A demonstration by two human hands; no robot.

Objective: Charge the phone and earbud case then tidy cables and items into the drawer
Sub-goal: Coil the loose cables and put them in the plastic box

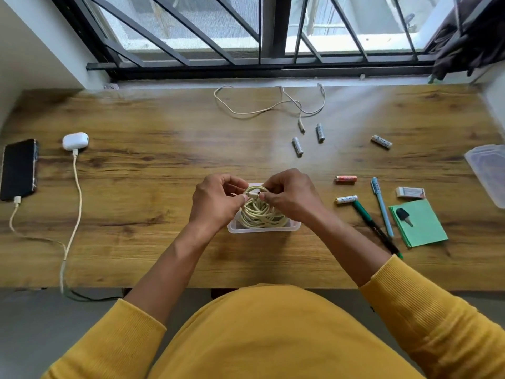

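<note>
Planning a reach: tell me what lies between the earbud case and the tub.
Head view: only bare desk between the earbud case and the tub.

Far end of the clear tray (264, 228) hidden behind both hands, coiled cable (262, 216) partly covered by fingers (240, 198), clear lid (489, 173) cut off by the right edge, battery (346, 199) print too small to read, charging leads (71, 233) vanishing under the worktop (142, 165) edge

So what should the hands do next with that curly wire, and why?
Probably tuck the loose end into the coiled cable and let go. The left hand and right hand pinch its plug just above the coil, which already sits in the small clear tray.
</note>
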